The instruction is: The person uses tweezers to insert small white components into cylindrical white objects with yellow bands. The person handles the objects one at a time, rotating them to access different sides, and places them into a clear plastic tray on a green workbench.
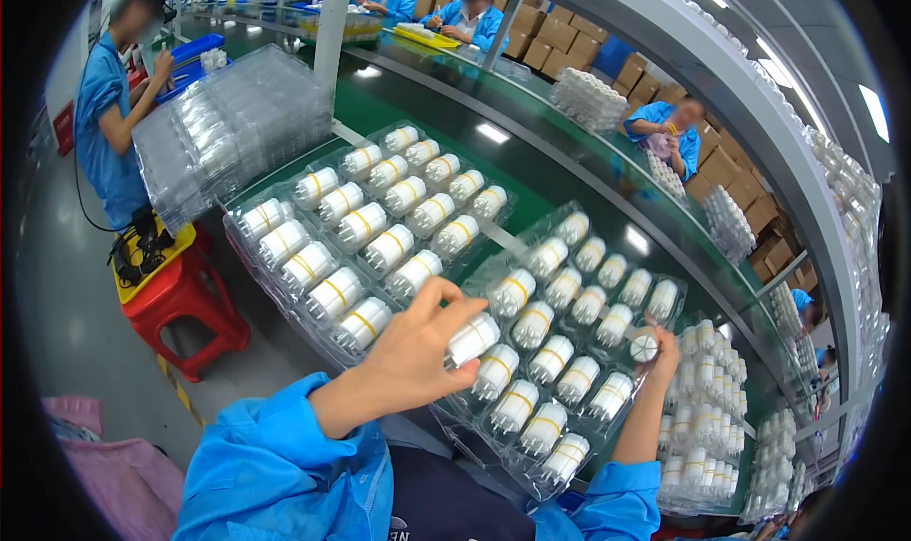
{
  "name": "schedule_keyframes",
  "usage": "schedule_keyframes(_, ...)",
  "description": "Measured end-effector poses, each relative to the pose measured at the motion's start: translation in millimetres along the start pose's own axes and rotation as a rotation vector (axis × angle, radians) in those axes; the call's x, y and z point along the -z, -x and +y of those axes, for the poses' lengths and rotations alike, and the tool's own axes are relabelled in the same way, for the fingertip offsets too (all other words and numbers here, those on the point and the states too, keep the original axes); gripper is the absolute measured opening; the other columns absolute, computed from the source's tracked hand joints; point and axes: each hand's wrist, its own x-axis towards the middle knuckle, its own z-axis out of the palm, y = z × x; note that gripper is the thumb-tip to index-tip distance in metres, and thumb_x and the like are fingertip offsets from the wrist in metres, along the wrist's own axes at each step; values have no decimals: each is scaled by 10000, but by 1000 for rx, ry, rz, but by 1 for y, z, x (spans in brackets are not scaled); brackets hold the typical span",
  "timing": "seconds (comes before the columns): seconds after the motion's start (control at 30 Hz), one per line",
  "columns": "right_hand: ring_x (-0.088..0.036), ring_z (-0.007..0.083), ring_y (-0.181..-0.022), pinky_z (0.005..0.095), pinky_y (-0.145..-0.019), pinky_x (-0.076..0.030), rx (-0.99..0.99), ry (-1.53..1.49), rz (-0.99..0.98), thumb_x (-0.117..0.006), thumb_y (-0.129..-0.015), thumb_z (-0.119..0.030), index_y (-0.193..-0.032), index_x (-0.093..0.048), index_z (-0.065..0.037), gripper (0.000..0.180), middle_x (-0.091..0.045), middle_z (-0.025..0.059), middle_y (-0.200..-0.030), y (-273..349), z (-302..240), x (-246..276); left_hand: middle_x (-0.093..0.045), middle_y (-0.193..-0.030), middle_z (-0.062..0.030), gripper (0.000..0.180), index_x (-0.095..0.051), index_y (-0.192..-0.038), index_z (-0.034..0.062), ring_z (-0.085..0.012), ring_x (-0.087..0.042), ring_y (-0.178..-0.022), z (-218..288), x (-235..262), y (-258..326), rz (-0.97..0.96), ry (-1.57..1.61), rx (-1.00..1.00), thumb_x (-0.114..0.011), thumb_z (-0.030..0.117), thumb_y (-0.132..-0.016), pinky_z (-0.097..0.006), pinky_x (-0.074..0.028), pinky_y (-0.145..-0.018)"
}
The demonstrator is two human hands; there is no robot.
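Observation:
Bent over a clear plastic tray (484, 446), my left hand (408, 346) grips a white cylindrical part (472, 340) between thumb and fingers. It has a ribbed side and hovers at the tray's left edge. At the tray's right edge my right hand (664, 356) is closed round another white cylindrical part (644, 347), whose round end faces up. Whether those fingers also touch the tray is hidden. Rows of similar white parts (553, 358), many with yellow bands, lie in the tray's pockets. A second filled tray (256, 256) lies to the left.
Stacked empty clear trays (228, 123) stand at the far left beside a red stool (195, 304) bearing black cables. More filled trays (702, 418) are piled at right. Beyond runs a green conveyor (560, 171) with a metal edge; people in blue work around it.

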Motion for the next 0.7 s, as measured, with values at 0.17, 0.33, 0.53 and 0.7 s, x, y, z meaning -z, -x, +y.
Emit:
schedule_keyframes(0.17, -660, 191, -897, 329, -784, -548, -34, -169, -119, -580, -895, -162, -1075, -625, 72, 299, -668, 178, -1146, -3, -29, -83, -533, -1083, -132, 545, -628, -1178, 30, -263, -592, -901, -2, 72, -16, 175, -159, -77, -770, 82, -655, -334, -502, -748)
schedule_keyframes(0.33, -667, 204, -873, 339, -770, -555, -84, -321, -176, -622, -873, -125, -990, -640, 48, 209, -676, 172, -1114, 2, -2, -209, -543, -1044, -47, 553, -663, -1165, 25, -151, -528, -915, -36, 155, -21, 292, -53, 76, -729, 8, -616, -265, -459, -797)
schedule_keyframes(0.53, -627, 168, -777, 335, -701, -541, -114, -374, -178, -687, -823, -65, -802, -522, -66, 166, -651, 91, -907, 15, 51, -302, -548, -1070, -41, 520, -662, -1176, 15, -142, -562, -980, -100, 218, -17, 252, -64, 130, -720, 10, -659, -260, -461, -853)
schedule_keyframes(0.7, -607, 183, -841, 334, -791, -501, -192, -325, -181, -689, -852, -116, -917, -578, -17, 163, -631, 90, -932, 33, 70, -336, -547, -1064, -41, 507, -655, -1175, 4, -150, -579, -979, -143, 236, -6, 269, -33, 202, -746, 53, -678, -264, -467, -853)
